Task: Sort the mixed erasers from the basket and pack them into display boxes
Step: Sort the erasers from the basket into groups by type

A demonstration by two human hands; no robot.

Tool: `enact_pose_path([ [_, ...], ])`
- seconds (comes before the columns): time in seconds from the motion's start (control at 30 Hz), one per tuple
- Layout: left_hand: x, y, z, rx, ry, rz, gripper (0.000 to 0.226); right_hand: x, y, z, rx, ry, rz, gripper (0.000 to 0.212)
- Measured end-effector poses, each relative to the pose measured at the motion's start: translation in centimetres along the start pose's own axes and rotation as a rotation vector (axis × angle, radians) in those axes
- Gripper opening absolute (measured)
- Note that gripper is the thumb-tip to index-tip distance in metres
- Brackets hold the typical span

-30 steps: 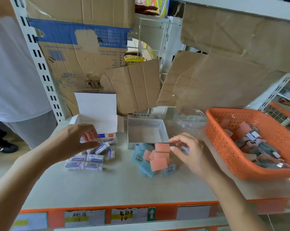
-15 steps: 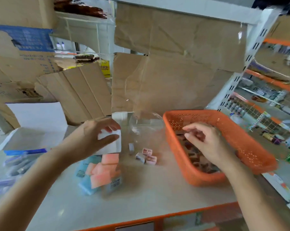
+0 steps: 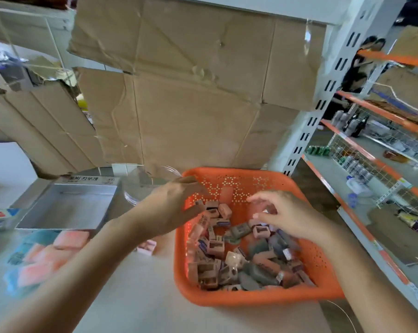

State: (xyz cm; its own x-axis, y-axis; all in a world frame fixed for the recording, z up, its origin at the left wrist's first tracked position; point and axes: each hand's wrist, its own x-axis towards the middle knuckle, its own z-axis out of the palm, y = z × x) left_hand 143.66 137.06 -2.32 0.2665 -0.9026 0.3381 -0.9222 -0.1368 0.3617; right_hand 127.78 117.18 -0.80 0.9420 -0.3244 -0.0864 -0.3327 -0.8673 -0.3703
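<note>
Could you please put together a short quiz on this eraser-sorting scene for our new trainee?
1. True or false: the silver display box is already full.
2. Pick one. The left hand and the right hand are both: A) reaching over the orange basket; B) inside the display box; C) lying flat on the table.
3. Fill in: from the person's view, the display box stands to the basket's ____.
Key: 1 false, it is empty; 2 A; 3 left.
</note>
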Motion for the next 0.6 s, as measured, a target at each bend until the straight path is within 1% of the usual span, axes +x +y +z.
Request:
enact_pose_path([
  [0.1, 1.4, 1.2, 1.5, 0.084, -0.035, -0.060, 0.028, 0.4, 0.6, -0.1, -0.036, -0.080, -0.047, 0.040],
  [0.2, 2.1, 1.6, 2.3, 0.113, -0.082, -0.138, 0.029, 0.7, 0.7, 0.3, -0.054, -0.119, -0.058, 0.042],
  [0.3, 2.3, 1.6, 2.4, 0.124, -0.107, -0.162, 0.030, 0.8, 0.7, 0.0, -0.043, -0.092, -0.048, 0.043],
  [0.37, 2.3, 1.6, 2.4, 0.120, -0.117, -0.164, 0.029, 0.7, 0.6, -0.1, -0.060, -0.115, -0.059, 0.042],
  [0.43, 2.3, 1.5, 2.5, 0.101, -0.119, -0.162, 0.029, 0.6, 0.6, 0.4, -0.125, -0.162, -0.053, 0.042],
  [0.53, 2.3, 1.4, 2.5, 0.077, -0.107, -0.138, 0.029, 0.9, 0.6, 1.9, -0.323, -0.181, -0.019, 0.046],
  [0.6, 2.2, 1.3, 2.5, 0.060, -0.104, -0.132, 0.028, 1.4, 0.7, 2.8, -0.439, -0.189, -0.008, 0.044],
])
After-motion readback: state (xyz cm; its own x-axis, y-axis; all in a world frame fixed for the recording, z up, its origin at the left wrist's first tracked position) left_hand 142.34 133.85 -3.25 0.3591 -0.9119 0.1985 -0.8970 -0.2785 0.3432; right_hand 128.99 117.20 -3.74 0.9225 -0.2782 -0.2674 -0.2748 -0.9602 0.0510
